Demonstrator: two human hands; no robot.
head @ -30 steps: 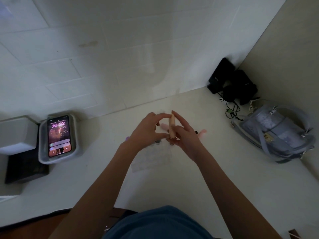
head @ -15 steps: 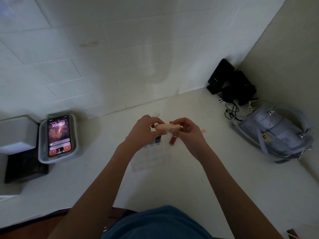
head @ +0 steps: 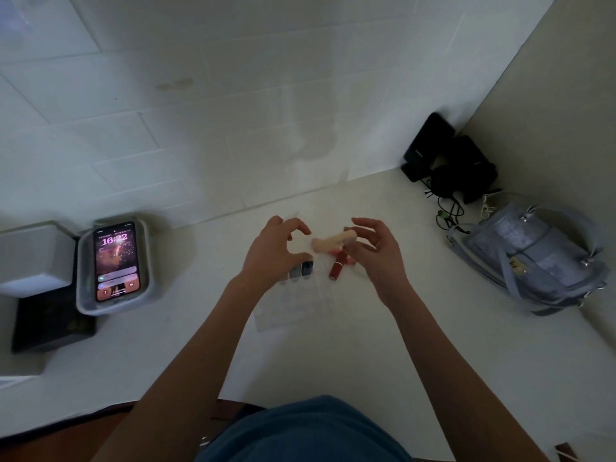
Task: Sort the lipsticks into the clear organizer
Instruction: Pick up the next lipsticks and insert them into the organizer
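A clear organizer (head: 300,303) lies on the white counter in front of me, hard to make out. Two dark lipsticks (head: 301,271) stand in its far-left cells. A red lipstick (head: 336,266) lies tilted at its far-right corner, with something pink (head: 350,260) just beyond. My right hand (head: 376,253) holds a beige lipstick (head: 333,241) sideways by one end, above the organizer's far edge. My left hand (head: 276,251) hovers just left of the tube's free end, fingers curled and apart, holding nothing.
A lit phone (head: 116,261) rests in a grey tray (head: 85,305) at the left, beside a white box (head: 33,258) and a dark pad (head: 50,328). A grey handbag (head: 533,261) lies at the right. Black devices and cables (head: 446,161) fill the far corner.
The beige lipstick went from upright between both hands to lying sideways. My left hand has let go of it and drawn slightly left; my right hand keeps it.
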